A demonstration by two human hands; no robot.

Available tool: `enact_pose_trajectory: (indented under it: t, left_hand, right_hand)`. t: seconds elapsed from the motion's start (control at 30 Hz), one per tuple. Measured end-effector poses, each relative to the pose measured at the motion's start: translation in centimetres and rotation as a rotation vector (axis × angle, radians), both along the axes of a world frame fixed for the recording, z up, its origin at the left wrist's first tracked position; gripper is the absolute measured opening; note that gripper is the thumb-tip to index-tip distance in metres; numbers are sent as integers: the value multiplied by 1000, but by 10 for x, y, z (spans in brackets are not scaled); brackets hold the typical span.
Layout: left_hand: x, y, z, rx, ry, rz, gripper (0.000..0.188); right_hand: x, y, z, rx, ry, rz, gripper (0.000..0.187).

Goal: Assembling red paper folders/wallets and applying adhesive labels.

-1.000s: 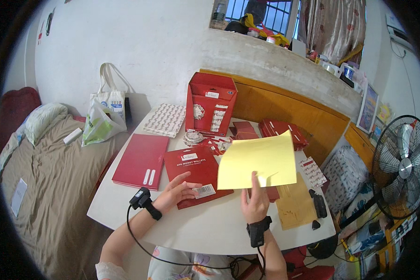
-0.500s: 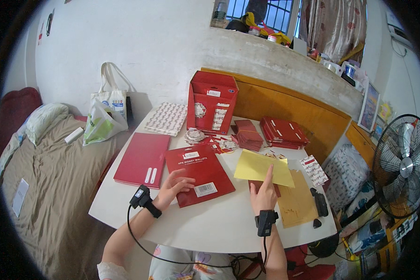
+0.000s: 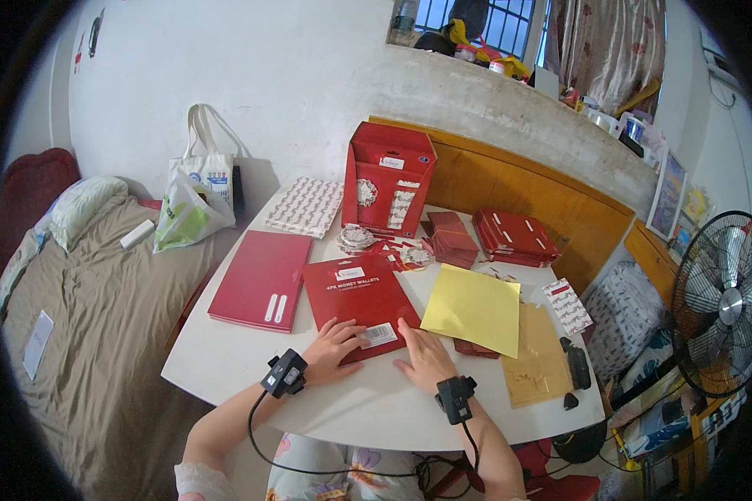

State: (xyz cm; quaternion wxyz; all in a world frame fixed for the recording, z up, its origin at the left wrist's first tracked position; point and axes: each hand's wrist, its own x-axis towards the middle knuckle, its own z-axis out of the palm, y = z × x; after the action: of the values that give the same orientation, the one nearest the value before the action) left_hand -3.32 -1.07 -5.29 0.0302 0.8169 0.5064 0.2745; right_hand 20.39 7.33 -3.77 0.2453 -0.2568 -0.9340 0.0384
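A flat red wallet pack [image 3: 355, 296] with a white barcode label lies in front of me on the white table [image 3: 376, 409]. My left hand [image 3: 330, 351] rests on its lower left part, fingers spread beside the label. At its lower right edge, my right hand [image 3: 426, 359] touches the pack with fingers stretched out and the thumb apart. Nothing is gripped in either hand. To the right, a yellow sheet [image 3: 474, 309] lies over part of a dark red piece [image 3: 475, 347] and a tan envelope [image 3: 536, 367].
Left of the pack is a stack of red folders [image 3: 257, 280]. Behind stand a red display box [image 3: 390, 184], patterned white sheets [image 3: 305, 207], banded red cards [image 3: 453, 240] and stacked red packs [image 3: 514, 238]. Round patterned pieces [image 3: 357, 240] lie between. A fan [image 3: 727, 305] is at the right.
My right hand has left the yellow sheet and moved left to the red pack's edge. The sheet now lies flatter. My left hand has settled lower on the pack.
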Motion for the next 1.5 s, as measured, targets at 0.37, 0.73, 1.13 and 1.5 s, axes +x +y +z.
enact_pose_trajectory:
  t: [0.37, 0.73, 1.13, 1.5]
  left_hand:
    - [-4, 3, -3, 59, 1, -117, 26]
    - [-1, 1, 6, 85, -105, -160, 15]
    - [-1, 5, -2, 145, -131, -154, 19]
    - [0, 8, -6, 183, -103, -153, 13]
  right_hand:
    - [-13, 2, -3, 54, 34, 117, 72]
    - [-14, -5, 1, -10, 236, 204, 25]
    - [-15, -10, 5, -178, 250, 230, 16]
    - [-19, -4, -1, -415, 302, 296, 17]
